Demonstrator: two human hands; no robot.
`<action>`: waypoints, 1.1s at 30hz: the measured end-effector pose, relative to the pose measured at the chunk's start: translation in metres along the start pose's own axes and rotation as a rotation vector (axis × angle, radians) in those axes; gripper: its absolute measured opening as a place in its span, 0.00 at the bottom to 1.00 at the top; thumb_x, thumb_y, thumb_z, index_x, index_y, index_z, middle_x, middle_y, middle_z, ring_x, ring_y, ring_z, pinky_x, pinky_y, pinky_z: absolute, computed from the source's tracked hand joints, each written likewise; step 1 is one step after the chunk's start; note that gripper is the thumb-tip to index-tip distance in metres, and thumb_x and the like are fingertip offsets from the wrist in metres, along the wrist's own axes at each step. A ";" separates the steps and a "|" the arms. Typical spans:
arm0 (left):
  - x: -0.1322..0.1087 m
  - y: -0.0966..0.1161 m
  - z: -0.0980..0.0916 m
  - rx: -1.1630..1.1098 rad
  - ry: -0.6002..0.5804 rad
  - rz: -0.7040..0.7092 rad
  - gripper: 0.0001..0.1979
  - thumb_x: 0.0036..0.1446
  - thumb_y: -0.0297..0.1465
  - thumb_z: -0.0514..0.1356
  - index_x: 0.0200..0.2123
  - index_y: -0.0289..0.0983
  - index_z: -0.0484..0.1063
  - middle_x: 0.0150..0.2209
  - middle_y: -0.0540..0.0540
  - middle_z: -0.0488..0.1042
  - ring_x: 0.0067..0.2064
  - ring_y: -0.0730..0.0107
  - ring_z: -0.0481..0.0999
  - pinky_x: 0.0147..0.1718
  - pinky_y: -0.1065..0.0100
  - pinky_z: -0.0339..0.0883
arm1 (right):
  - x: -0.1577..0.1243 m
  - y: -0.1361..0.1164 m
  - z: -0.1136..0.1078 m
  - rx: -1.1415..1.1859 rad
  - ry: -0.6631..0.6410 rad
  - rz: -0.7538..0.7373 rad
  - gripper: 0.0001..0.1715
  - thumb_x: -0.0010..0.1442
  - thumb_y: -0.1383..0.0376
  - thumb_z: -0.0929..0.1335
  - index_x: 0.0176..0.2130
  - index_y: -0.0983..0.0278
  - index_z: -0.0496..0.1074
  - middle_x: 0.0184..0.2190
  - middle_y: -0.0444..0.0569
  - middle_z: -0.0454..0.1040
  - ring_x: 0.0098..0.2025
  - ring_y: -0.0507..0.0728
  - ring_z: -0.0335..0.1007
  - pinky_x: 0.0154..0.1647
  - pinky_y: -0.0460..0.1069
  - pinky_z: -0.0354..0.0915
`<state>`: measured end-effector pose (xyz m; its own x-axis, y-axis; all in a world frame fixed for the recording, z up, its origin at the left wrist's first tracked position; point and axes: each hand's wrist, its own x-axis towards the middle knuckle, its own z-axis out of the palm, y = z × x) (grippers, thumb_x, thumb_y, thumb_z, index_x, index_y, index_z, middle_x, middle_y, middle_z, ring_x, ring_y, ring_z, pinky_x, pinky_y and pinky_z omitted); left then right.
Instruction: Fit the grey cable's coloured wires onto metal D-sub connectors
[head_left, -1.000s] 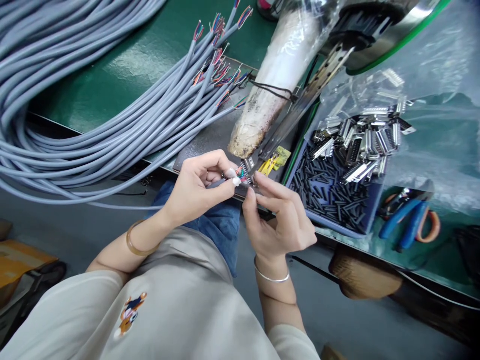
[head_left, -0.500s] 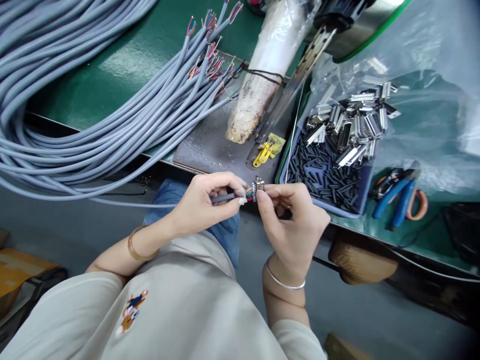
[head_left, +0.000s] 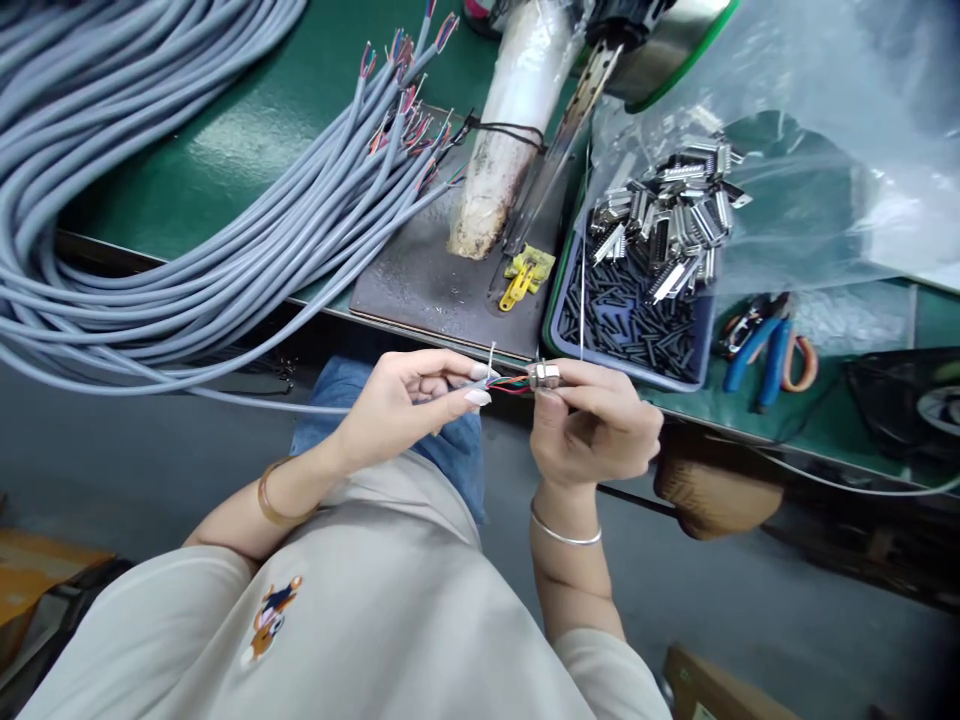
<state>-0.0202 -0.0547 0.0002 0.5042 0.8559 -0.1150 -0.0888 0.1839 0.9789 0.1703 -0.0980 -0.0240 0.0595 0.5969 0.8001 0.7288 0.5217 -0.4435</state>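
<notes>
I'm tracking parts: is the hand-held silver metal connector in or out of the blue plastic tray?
Out: the right hand pinches the connector in front of the tray.

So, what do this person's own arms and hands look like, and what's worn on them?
Both are gloveless. Above the left hand sits a brown bangle; above the right hand, a thin silver bangle. The sleeves are short and pale beige, with no markings visible on them.

On the surface (head_left: pixel 232 150), cables (head_left: pixel 322 225) lie to my left, a board (head_left: pixel 431 290) just beyond my fingers (head_left: pixel 442 362), a tray (head_left: pixel 637 374) of tubes (head_left: pixel 634 325) right of it, pliers (head_left: pixel 774 365) farther right.
</notes>
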 end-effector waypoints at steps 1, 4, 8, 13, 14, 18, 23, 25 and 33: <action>-0.001 0.001 -0.001 -0.063 -0.012 -0.045 0.17 0.54 0.39 0.72 0.40 0.30 0.81 0.26 0.47 0.79 0.20 0.82 0.66 0.19 0.76 0.63 | 0.000 -0.001 0.002 0.049 0.012 0.050 0.05 0.64 0.67 0.71 0.37 0.59 0.70 0.34 0.43 0.81 0.32 0.52 0.79 0.30 0.47 0.71; -0.003 -0.001 -0.003 -0.156 0.025 -0.069 0.16 0.51 0.35 0.74 0.40 0.30 0.82 0.28 0.45 0.82 0.21 0.83 0.68 0.19 0.78 0.63 | 0.002 -0.005 0.006 0.172 -0.067 0.280 0.05 0.65 0.65 0.70 0.37 0.59 0.69 0.32 0.42 0.77 0.26 0.49 0.73 0.24 0.45 0.67; -0.004 -0.006 -0.004 -0.231 0.024 -0.053 0.14 0.50 0.33 0.74 0.37 0.30 0.82 0.29 0.44 0.83 0.25 0.78 0.76 0.22 0.78 0.68 | 0.006 -0.009 0.003 0.182 -0.181 0.368 0.06 0.66 0.65 0.70 0.36 0.59 0.68 0.33 0.41 0.77 0.26 0.48 0.70 0.24 0.45 0.67; -0.004 -0.013 -0.004 -0.208 0.098 0.037 0.11 0.52 0.33 0.73 0.37 0.32 0.81 0.36 0.43 0.84 0.31 0.75 0.80 0.27 0.77 0.72 | 0.013 -0.013 0.001 0.188 -0.254 0.486 0.08 0.67 0.61 0.70 0.35 0.60 0.68 0.30 0.40 0.74 0.24 0.47 0.67 0.24 0.45 0.65; -0.004 -0.014 -0.004 -0.192 0.107 0.051 0.11 0.52 0.33 0.73 0.37 0.32 0.81 0.36 0.43 0.84 0.31 0.75 0.80 0.28 0.78 0.72 | 0.014 -0.013 0.001 0.195 -0.283 0.520 0.09 0.67 0.60 0.70 0.35 0.60 0.68 0.28 0.39 0.72 0.23 0.47 0.66 0.23 0.45 0.64; -0.005 -0.018 -0.003 -0.174 0.118 0.038 0.13 0.52 0.32 0.73 0.39 0.32 0.79 0.32 0.47 0.82 0.27 0.80 0.76 0.24 0.79 0.68 | 0.015 -0.013 0.001 0.113 -0.279 0.403 0.07 0.67 0.63 0.70 0.36 0.59 0.68 0.29 0.40 0.74 0.25 0.48 0.67 0.24 0.45 0.64; -0.009 -0.012 0.005 -0.088 0.144 0.083 0.13 0.60 0.33 0.67 0.46 0.33 0.78 0.33 0.47 0.81 0.23 0.84 0.70 0.19 0.80 0.59 | 0.010 -0.004 -0.001 -0.082 -0.144 -0.113 0.06 0.64 0.67 0.71 0.39 0.58 0.70 0.36 0.45 0.82 0.33 0.51 0.77 0.31 0.47 0.69; -0.009 -0.006 0.005 -0.075 0.078 0.048 0.11 0.62 0.33 0.65 0.44 0.32 0.79 0.32 0.46 0.80 0.21 0.85 0.66 0.17 0.78 0.56 | 0.009 0.001 0.002 -0.085 -0.107 -0.158 0.04 0.66 0.66 0.70 0.39 0.58 0.70 0.37 0.45 0.83 0.32 0.51 0.77 0.32 0.47 0.70; 0.006 0.001 -0.017 -0.436 -0.224 -0.392 0.17 0.54 0.40 0.71 0.36 0.32 0.74 0.21 0.52 0.74 0.13 0.88 0.55 0.13 0.76 0.40 | 0.010 0.001 0.007 0.089 -0.087 0.301 0.03 0.66 0.68 0.70 0.39 0.59 0.72 0.31 0.39 0.79 0.29 0.50 0.77 0.29 0.46 0.69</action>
<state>-0.0317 -0.0410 -0.0027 0.7336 0.5719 -0.3671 -0.1792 0.6839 0.7072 0.1671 -0.0872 -0.0196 0.2026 0.7803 0.5917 0.6247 0.3623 -0.6917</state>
